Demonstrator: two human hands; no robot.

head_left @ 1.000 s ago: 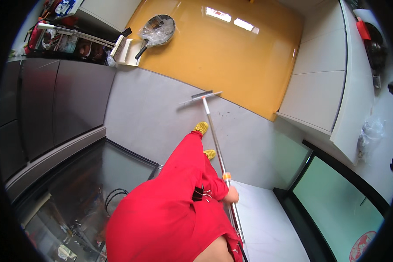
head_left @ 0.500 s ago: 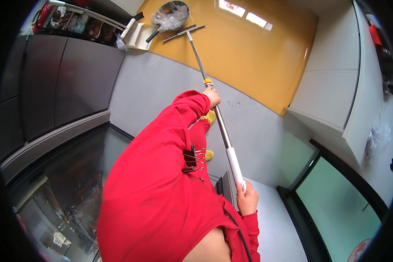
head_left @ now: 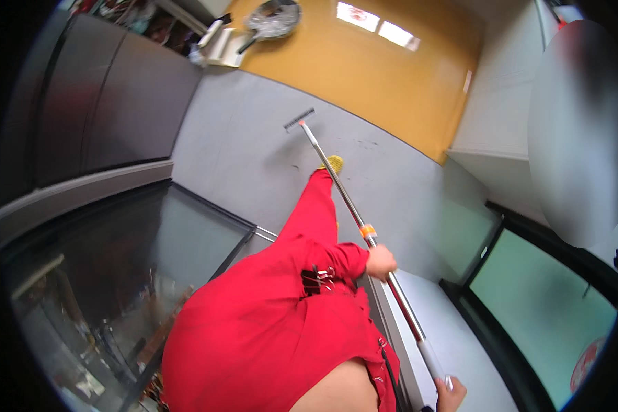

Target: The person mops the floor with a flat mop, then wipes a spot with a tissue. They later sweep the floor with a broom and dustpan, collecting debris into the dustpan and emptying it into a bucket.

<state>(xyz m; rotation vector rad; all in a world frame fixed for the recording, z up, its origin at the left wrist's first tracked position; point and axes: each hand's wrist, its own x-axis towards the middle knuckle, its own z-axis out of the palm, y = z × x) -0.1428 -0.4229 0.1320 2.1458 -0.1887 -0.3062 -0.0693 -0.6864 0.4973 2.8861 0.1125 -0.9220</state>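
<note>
A long-handled floor squeegee (head_left: 349, 199) slants from lower right up to the middle of the view. Its narrow dark head (head_left: 299, 120) hangs over or rests on the grey floor; I cannot tell which. My left hand (head_left: 380, 263) is closed round the metal pole, just below an orange-and-white collar (head_left: 368, 231). At the lower edge my right hand (head_left: 450, 395) grips the white end of the handle. Black binder clips (head_left: 316, 281) are fixed to my red clothing. A yellow shoe (head_left: 333, 165) shows beside the pole.
On the orange floor area (head_left: 364, 69) lies a dark pan (head_left: 273, 19) with clear plastic over it. A pale dustpan (head_left: 223, 48) stands beside it. Grey cabinets (head_left: 82, 96) line the left, above a glass-topped case (head_left: 199, 226). A blurred pale oval (head_left: 580, 137) covers part of the right side.
The squeegee head has come back from the orange area over the grey floor. Both hands have moved down and right with the pole. The view has shifted, and the pale oval has appeared.
</note>
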